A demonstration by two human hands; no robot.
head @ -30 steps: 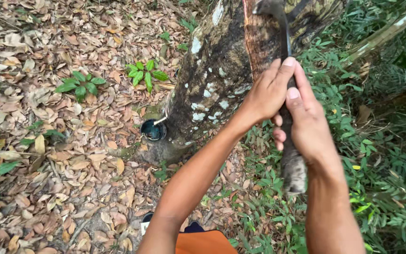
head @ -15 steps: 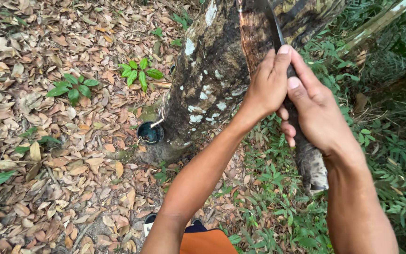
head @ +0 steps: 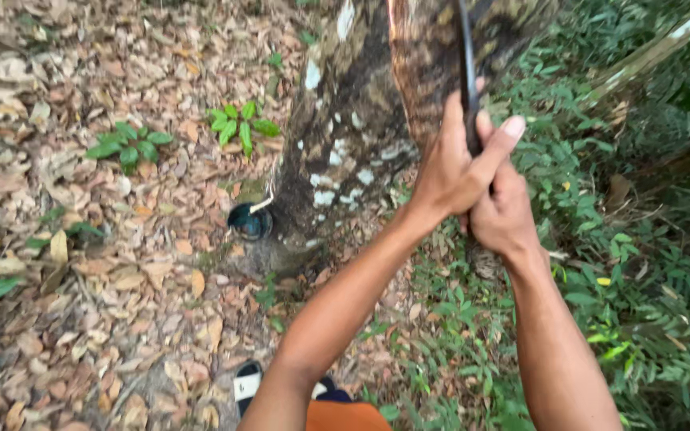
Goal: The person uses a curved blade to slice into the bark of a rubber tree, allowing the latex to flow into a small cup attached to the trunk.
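Both hands, left hand (head: 453, 172) above right hand (head: 503, 217), stay clamped around the long dark tapping knife (head: 467, 76); its blade should hold shallowly against the reddish cut bark panel (head: 425, 68) above the fingers.

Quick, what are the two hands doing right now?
Left hand: closed around the dark tool handle, by the tree trunk.
Right hand: closed on the same handle, just below.

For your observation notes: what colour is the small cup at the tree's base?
Dark, blackish cup; the head view shows it.
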